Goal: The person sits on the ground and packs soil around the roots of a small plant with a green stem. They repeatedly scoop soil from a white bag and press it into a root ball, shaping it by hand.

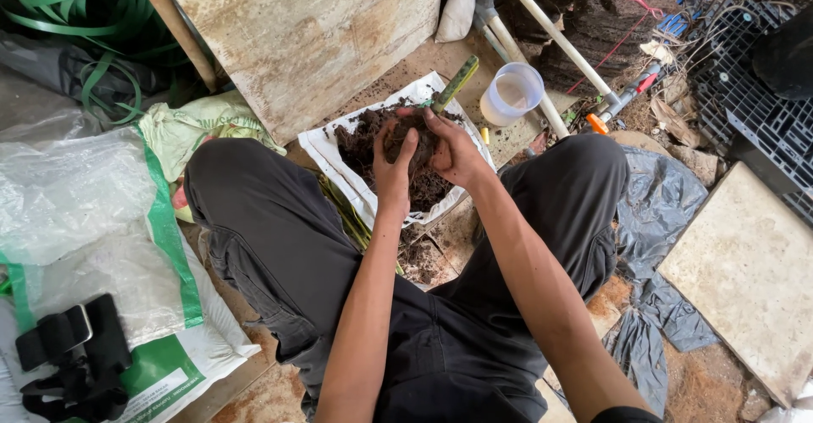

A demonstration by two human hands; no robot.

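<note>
Both my hands cup one clump of dark soil (412,142) above the white sack (339,156) of loose soil set between my knees, so crumbs fall back in. My left hand (391,169) closes on its near side; my right hand (453,150) wraps the far side around a green stem (455,84) rising from it. The soil looks moist, fibrous, crumbly. A translucent plastic cup (511,93) stands just beyond, right.
</note>
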